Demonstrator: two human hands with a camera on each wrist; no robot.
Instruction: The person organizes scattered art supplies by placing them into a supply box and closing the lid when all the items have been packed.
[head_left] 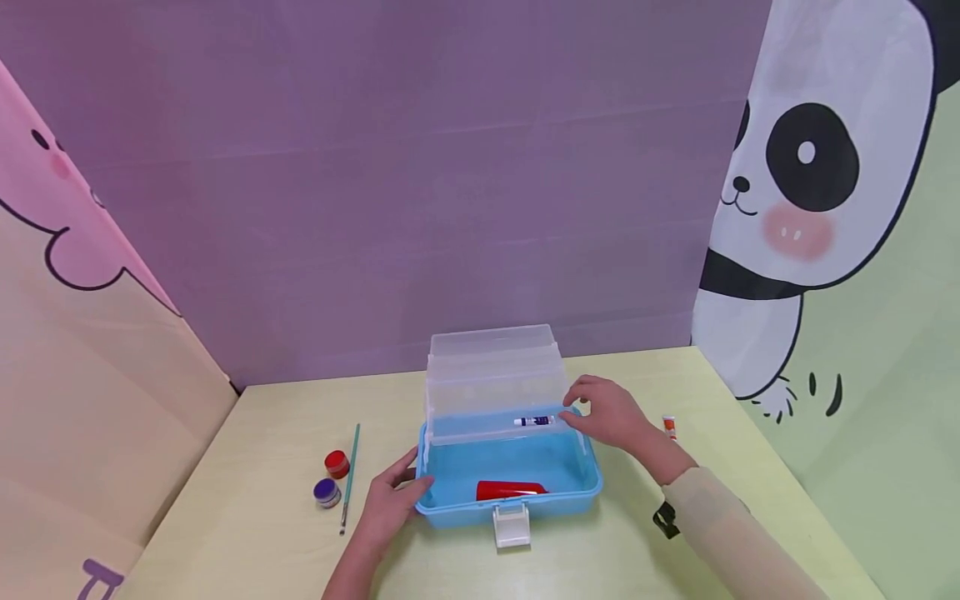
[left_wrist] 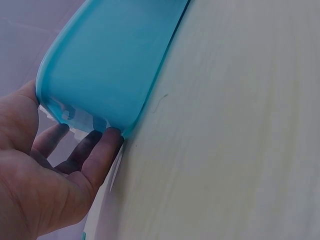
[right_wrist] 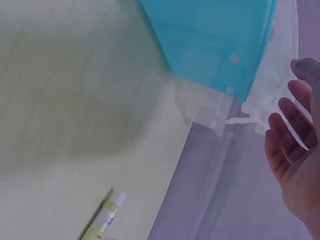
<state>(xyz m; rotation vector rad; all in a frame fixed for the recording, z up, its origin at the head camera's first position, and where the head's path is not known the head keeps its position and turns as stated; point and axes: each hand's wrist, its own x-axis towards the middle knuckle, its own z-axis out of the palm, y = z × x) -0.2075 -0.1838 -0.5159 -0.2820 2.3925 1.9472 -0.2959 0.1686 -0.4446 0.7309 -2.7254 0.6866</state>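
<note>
A light-blue plastic box (head_left: 555, 502) stands on the table, its clear lid (head_left: 491, 350) raised at the back. My left hand (head_left: 392, 500) grips the box's left end, thumb over the rim and fingers against the outer wall, as the left wrist view shows. Inside the box lies a red tapered bottle (head_left: 510, 490). A small white and dark-blue tube (head_left: 534, 422) lies on the clear plastic tray part at the back. Just right of that tube is my right hand (head_left: 611, 412), fingers loosely curved, thumb near the tube's end. The right wrist view shows nothing in its fingers.
Left of the box lie a red-lidded jar (head_left: 337, 464), a purple-lidded jar (head_left: 327, 492) and a thin teal paintbrush (head_left: 351, 477). A white and orange tube (head_left: 670, 427) lies on the table behind the right forearm. A white latch (head_left: 512, 527) hangs from the box front.
</note>
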